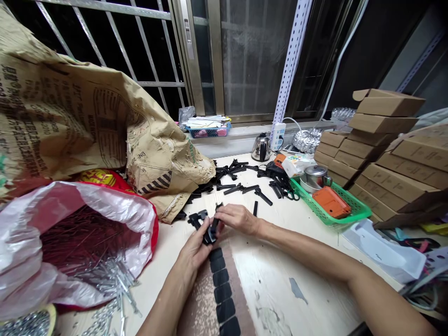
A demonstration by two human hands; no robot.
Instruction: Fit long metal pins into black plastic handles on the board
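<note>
My left hand [196, 247] and my right hand [236, 218] meet at the middle of the table, both closed on a small black plastic part [211, 231] held between them. A row of several black flat pieces [221, 289] runs along a brown strip toward me, starting just below the held part. Two more black parts [196, 217] lie just left of my fingers. A scatter of black plastic parts [241, 179] covers the table beyond my hands.
A large brown paper sack [80, 121] lies at the left. In front of it is a plastic bag of metal pins [87, 252]. A green basket [353, 212] with an orange object stands right, stacked cardboard boxes [381, 149] behind it. A kettle [261, 148] sits by the window.
</note>
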